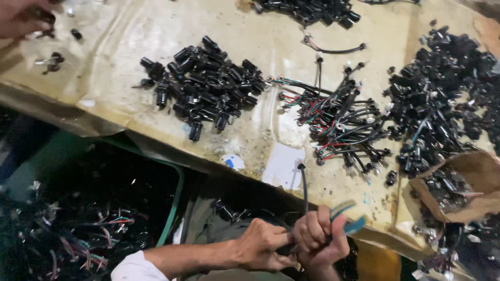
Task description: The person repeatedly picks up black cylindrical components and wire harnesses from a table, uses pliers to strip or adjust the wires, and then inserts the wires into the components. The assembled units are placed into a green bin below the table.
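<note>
My right hand [319, 238] is closed into a fist below the table's front edge. A thin black cable [303, 187] rises out of it to the tabletop. Two blue handles of a small tool [348, 218] stick out past its fingers. My left hand [262, 245], on an arm with a white sleeve, presses against the right fist. Its fingertips pinch where the cable's lower end enters, and what they hold there is hidden.
The worn tan tabletop [156, 31] carries a pile of black connectors [205, 83]. A tangle of black leads with red and green wires [341, 122] lies beside a bigger connector heap [442, 88]. A torn cardboard box [476, 179] sits right. Another person's hand [21, 18] works top left. A green-rimmed bin of wires [78, 229] stands below.
</note>
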